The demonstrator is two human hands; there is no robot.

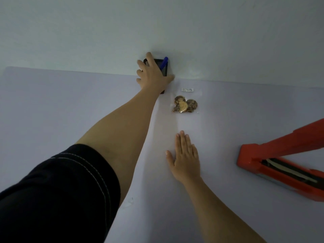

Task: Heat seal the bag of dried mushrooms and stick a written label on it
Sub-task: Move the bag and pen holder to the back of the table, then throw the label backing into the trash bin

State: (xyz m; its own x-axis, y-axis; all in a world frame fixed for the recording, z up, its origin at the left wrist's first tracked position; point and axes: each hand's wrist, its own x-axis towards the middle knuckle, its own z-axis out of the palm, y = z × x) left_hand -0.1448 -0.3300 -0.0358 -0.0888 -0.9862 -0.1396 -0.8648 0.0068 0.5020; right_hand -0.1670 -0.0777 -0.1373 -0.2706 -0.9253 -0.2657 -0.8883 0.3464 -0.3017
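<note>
Mushroom bag point(185, 104) lies between mesh holder point(164, 71) and sealer point(249, 158).

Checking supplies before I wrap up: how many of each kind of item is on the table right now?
bag of dried mushrooms: 1
label: 1
pen: 1
pen holder: 1
heat sealer: 1
Total: 5

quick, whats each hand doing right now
Left hand: closed round the pen holder.
Right hand: open, flat on the table, holding nothing.
</note>
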